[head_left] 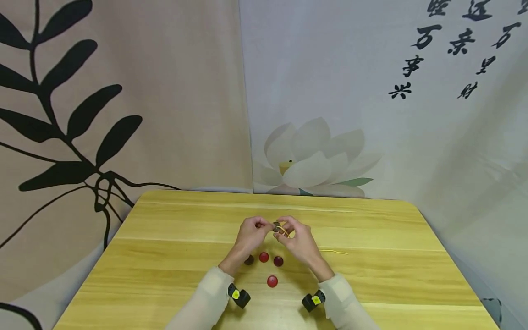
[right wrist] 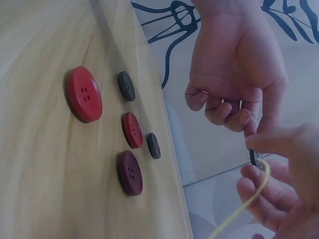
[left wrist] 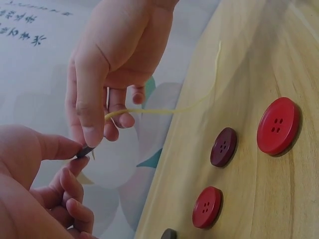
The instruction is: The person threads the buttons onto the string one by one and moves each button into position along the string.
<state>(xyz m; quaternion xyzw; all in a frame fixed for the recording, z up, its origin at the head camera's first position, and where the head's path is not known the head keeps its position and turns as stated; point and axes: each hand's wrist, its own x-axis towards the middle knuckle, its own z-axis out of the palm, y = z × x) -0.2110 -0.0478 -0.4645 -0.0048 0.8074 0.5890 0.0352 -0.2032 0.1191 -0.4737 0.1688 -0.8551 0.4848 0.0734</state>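
Over the middle of the table, my left hand [head_left: 252,233] pinches a small dark button [head_left: 277,226] by its edge between thumb and forefinger. From the other side, my right hand [head_left: 300,238] pinches the same button, its thumb lying against it. A yellow string [right wrist: 239,209] comes out at the button's face and loops over the right fingers. In the left wrist view the string [left wrist: 149,111] trails past the right hand towards the table, with a short tip poking out beside the button. The button's holes are mostly covered by fingers.
On the wooden table [head_left: 392,275] below the hands lie a large red button [head_left: 272,281], a smaller red button [head_left: 264,257], a maroon button [head_left: 278,261] and two dark buttons, one [right wrist: 126,85] farther from the other [right wrist: 154,146]. Behind the table hangs a printed cloth [head_left: 198,91].
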